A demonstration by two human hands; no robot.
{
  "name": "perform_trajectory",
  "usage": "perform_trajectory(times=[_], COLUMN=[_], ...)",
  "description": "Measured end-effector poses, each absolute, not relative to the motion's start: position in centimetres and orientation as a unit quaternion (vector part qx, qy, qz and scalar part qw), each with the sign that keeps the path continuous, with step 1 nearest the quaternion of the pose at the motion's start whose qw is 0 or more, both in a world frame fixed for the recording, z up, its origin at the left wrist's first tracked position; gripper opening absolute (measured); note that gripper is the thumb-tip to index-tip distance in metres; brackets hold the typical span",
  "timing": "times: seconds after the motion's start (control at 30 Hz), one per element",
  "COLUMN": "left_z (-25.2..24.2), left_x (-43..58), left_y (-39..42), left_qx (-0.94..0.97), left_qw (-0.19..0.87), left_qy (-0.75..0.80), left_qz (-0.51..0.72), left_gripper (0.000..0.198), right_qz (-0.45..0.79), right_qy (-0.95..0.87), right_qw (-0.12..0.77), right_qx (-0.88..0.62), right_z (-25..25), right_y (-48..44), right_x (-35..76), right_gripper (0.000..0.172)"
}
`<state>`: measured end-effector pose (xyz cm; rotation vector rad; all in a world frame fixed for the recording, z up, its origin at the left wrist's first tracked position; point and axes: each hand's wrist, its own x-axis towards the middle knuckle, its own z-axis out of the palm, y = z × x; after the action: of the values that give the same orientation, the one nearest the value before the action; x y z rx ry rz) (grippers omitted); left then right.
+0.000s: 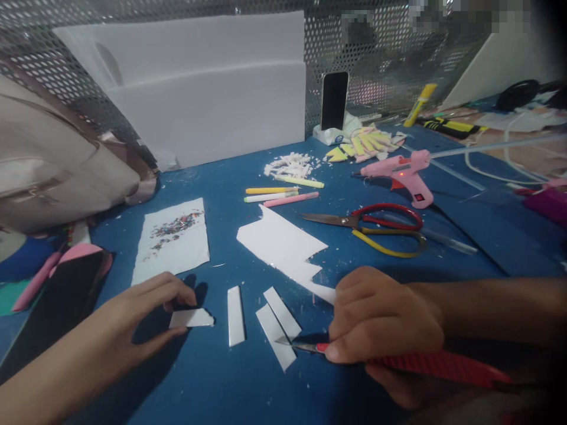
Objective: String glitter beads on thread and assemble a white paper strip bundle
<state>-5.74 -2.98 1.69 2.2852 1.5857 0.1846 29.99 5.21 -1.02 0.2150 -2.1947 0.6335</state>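
Observation:
My left hand is closed in a loose pinch, thumb and fingertips at the two long edges of a short white strip with a ragged right end. My right hand is wrapped around a red-handled craft knife. Its pointed metal tip lies over the lower of two slanted white strips. Between the hands another white strip lies nearly upright in view. A larger jagged white sheet reaches to my right knuckles.
Scissors with red and yellow handles lie beyond my right hand, near a pink glue gun. Several pens, white scraps and a propped phone are farther back. Paper with dark shavings lies left, beside another phone.

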Motion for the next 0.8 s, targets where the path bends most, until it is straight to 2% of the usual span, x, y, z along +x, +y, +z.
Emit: perform_trajectory(times=[0.07, 0.23, 0.47, 0.6, 0.8], left_z=[1.4, 0.9, 0.3, 0.4, 0.4], left_x=[-5.4, -3.7, -2.5, -2.8, -2.8], left_y=[-3.4, -4.7, -5.7, -5.0, -4.3], left_qx=[0.796, 0.749, 0.740, 0.760, 0.760], left_qw=[0.174, 0.167, 0.227, 0.144, 0.183], left_qy=[0.573, 0.633, 0.616, 0.621, 0.617], left_qz=[0.087, 0.102, 0.149, 0.124, 0.095], left_gripper=[0.014, 0.044, 0.067, 0.066, 0.051], right_qz=[0.254, 0.257, 0.261, 0.257, 0.264], right_qy=[-0.870, -0.870, -0.869, -0.874, -0.871], right_qw=[0.412, 0.404, 0.405, 0.399, 0.404], right_qx=[0.091, 0.119, 0.114, 0.104, 0.093], right_z=[-1.0, -1.1, -1.3, -1.3, -1.3], right_y=[5.4, 5.8, 5.8, 5.7, 5.5], right_x=[29.9, 29.8, 29.9, 30.0, 29.9], right_gripper=[0.026, 0.024, 0.027, 0.025, 0.026])
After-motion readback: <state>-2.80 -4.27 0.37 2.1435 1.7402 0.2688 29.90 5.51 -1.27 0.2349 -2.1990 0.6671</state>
